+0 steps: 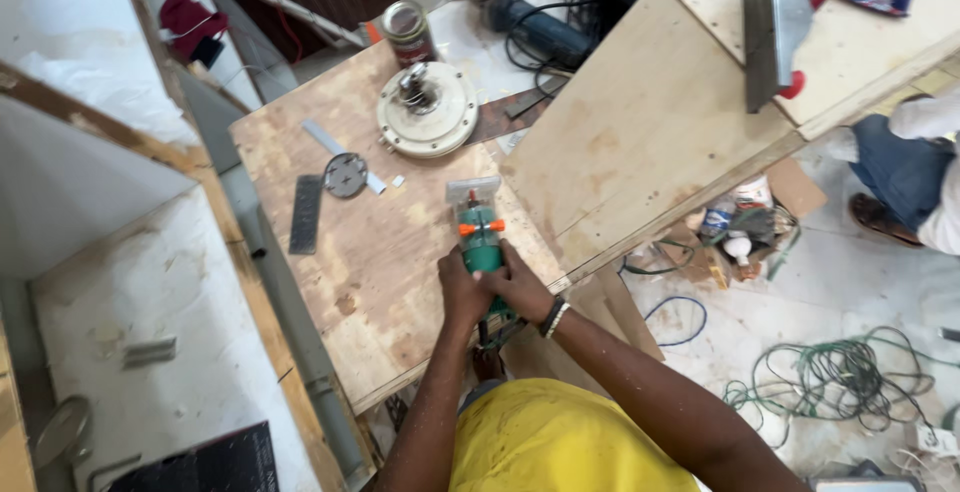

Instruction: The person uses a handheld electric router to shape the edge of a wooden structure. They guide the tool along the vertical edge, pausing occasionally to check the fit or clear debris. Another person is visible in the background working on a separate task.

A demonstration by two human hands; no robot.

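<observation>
A green hand-held router (481,242) with orange knobs and a clear base stands on a plywood board (360,242). My left hand (462,289) grips its body from the left. My right hand (520,287), with a bracelet at the wrist, grips it from the right. The tool's base sits close to the seam where a larger tilted plywood panel (640,122) meets the board.
On the board lie a round cream motor housing (427,110), a round metal disc (346,175), a dark flat strip (306,214) and a tin can (408,32). An angle grinder (520,2) lies behind. Tangled cables (840,377) cover the floor at right, where another person (915,177) crouches.
</observation>
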